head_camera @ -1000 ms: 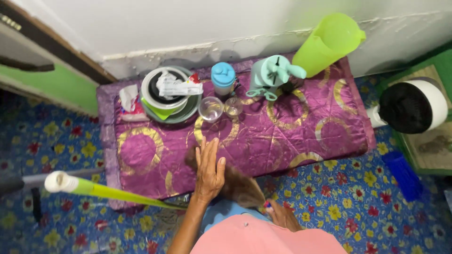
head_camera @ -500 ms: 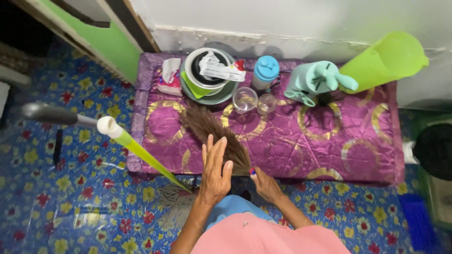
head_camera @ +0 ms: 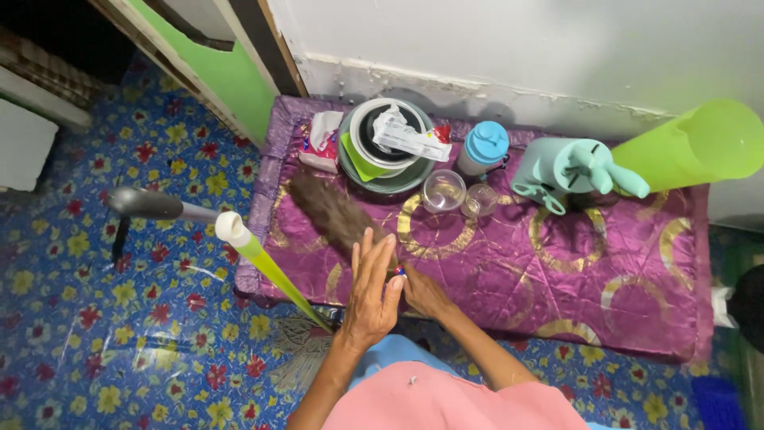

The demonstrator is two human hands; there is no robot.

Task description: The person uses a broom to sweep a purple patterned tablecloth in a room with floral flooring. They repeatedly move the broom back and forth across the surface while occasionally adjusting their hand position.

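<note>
Since a moment ago the hand broom [head_camera: 334, 215] has swung to the far left of the purple cloth [head_camera: 557, 271], near the tissue pack [head_camera: 322, 142]. Right hand [head_camera: 423, 291] grips its handle; left hand [head_camera: 371, 293] hovers flat, fingers spread. Left half looks swept; the right side by the glasses [head_camera: 443, 191] looks untouched.

Single head camera, looking steeply down from above, near purple-covered low table [head_camera: 557, 263] against wall [head_camera: 517, 40].
</note>
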